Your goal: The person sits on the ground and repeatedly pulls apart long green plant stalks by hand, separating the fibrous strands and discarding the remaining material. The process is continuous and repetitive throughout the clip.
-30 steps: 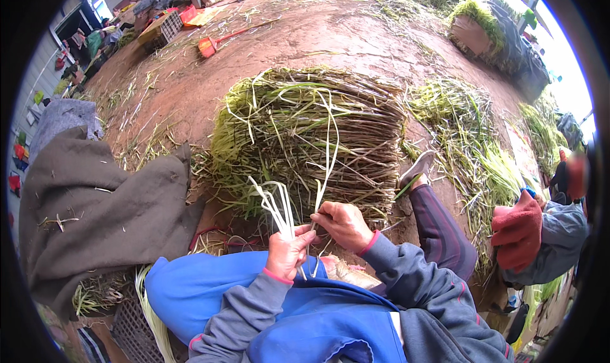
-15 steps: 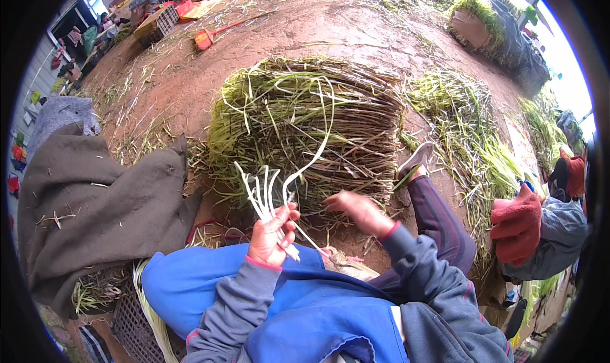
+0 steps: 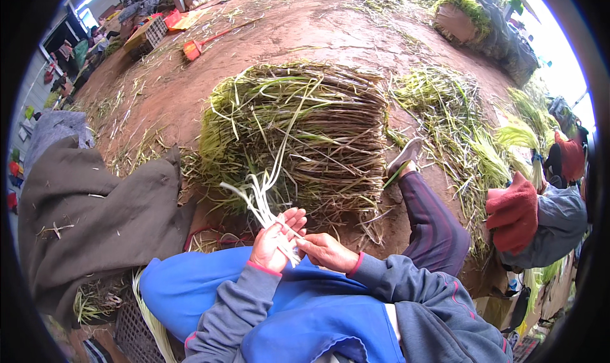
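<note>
My left hand [image 3: 274,241] grips a small bunch of pale white-green stalks [image 3: 255,196] that stick up and to the left out of the fist. My right hand [image 3: 326,251] meets it from the right, fingertips pinching the lower ends of the same stalks. Both hands hover over my blue apron [image 3: 210,283]. Just beyond them lies a big stacked heap of green-and-brown stalks [image 3: 305,131] on the dirt floor.
A dark cloth [image 3: 89,214] lies at the left. My leg [image 3: 432,220] stretches out to the right of the heap. Loose green trimmings [image 3: 464,134] cover the ground at the right, where a person in a red hat [image 3: 515,214] sits. Crates [image 3: 147,36] stand far back.
My right hand has come back from the heap to the bunch and now pinches its lower ends. The left hand has stayed closed on the stalks, shifted slightly right.
</note>
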